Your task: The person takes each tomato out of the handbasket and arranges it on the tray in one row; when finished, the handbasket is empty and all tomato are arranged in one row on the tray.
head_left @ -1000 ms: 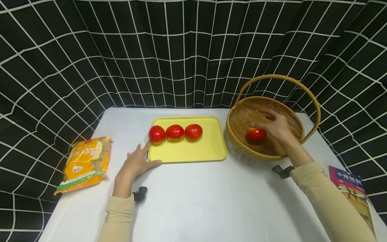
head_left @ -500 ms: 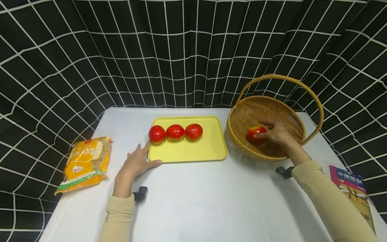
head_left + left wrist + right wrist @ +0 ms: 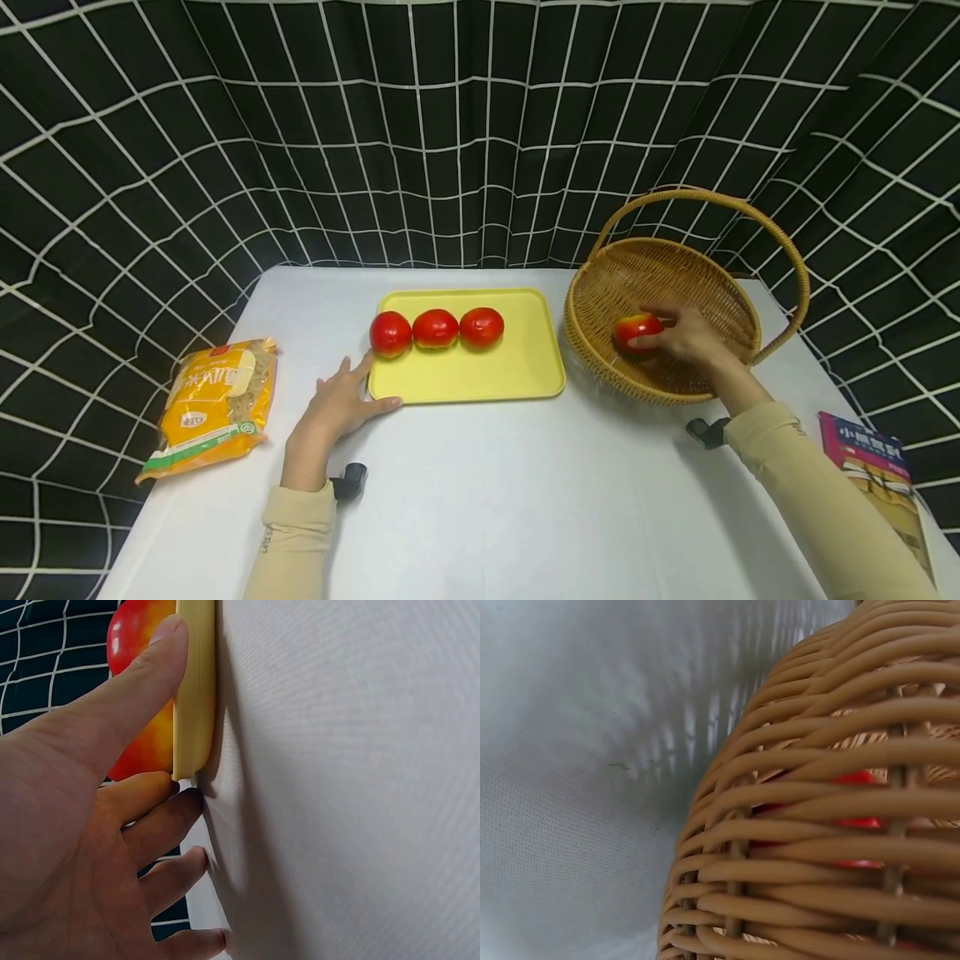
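In the head view my right hand [image 3: 686, 335] reaches into a wicker basket [image 3: 600, 354], thumb and fingers round a red and yellow apple [image 3: 628, 331]. The right wrist view mostly looks at the basket's woven side [image 3: 817, 825], with bits of red showing through the gaps; the hand is hidden there. My left hand [image 3: 341, 406] lies at the near left corner of a yellow tray [image 3: 517, 367], fingers spread. Its thumb [image 3: 142, 679] rests along the tray's edge [image 3: 196, 690] in the left wrist view. A row of 3 red apples [image 3: 435, 328] sits on the tray.
An orange food bag [image 3: 213, 408] lies at the table's left side. At the right edge is a purple and brown packet [image 3: 873, 467], partly behind the right sleeve. The basket's tall handle [image 3: 772, 225] arches above it. A black gridded curtain [image 3: 480, 150] hangs behind the white table [image 3: 510, 500].
My right hand has come down onto the apple in the basket and closed round it; the apple shows more yellow. The basket has shifted slightly right. The left hand stays put.
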Tool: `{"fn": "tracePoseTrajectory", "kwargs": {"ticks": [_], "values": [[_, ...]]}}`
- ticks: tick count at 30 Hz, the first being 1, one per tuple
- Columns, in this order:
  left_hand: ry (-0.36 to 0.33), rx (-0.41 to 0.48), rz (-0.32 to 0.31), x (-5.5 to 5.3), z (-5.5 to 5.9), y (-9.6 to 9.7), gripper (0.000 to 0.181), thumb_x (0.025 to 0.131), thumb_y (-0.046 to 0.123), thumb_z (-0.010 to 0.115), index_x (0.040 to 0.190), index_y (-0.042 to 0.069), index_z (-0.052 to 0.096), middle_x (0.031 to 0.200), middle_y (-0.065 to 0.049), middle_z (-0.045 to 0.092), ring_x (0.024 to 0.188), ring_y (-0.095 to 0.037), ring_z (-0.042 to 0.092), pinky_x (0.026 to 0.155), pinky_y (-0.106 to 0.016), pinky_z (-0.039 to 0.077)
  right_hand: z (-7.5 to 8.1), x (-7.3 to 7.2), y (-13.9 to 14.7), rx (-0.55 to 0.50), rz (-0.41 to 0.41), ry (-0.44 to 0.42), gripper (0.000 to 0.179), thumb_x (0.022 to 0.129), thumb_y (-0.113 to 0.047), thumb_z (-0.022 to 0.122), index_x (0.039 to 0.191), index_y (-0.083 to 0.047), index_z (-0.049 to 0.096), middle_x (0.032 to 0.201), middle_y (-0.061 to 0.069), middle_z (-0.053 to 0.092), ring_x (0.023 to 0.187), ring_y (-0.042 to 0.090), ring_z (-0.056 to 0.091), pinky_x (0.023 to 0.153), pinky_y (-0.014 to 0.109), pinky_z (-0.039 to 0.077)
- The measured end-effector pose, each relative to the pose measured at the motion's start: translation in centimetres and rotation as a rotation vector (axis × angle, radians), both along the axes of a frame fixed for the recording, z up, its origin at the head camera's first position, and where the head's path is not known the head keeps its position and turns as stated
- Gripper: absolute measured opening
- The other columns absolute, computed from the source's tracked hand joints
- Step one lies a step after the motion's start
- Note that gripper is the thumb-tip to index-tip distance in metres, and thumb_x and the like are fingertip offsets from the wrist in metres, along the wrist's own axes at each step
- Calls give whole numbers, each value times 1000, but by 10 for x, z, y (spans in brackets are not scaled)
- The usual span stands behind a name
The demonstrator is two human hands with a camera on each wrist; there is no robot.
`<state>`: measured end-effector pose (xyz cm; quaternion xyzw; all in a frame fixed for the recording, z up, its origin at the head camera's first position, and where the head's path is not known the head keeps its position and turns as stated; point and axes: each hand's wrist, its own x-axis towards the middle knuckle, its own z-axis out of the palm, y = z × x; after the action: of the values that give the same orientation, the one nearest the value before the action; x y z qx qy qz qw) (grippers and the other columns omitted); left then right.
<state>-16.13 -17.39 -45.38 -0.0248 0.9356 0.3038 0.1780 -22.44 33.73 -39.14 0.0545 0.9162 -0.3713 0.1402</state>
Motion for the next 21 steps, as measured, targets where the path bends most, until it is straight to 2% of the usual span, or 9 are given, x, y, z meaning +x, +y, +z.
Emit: {"fn": "tracePoseTrajectory", "kwargs": {"ticks": [21], "values": [[-8, 0, 1, 0, 1, 0, 110, 90, 57, 79, 171, 15, 18, 173, -34, 10, 156, -65, 8, 126, -77, 7, -1, 1, 2, 14, 4, 11, 76, 97, -24, 78, 160, -1, 42, 154, 39, 43, 140, 52, 44, 123, 65, 38]]}}
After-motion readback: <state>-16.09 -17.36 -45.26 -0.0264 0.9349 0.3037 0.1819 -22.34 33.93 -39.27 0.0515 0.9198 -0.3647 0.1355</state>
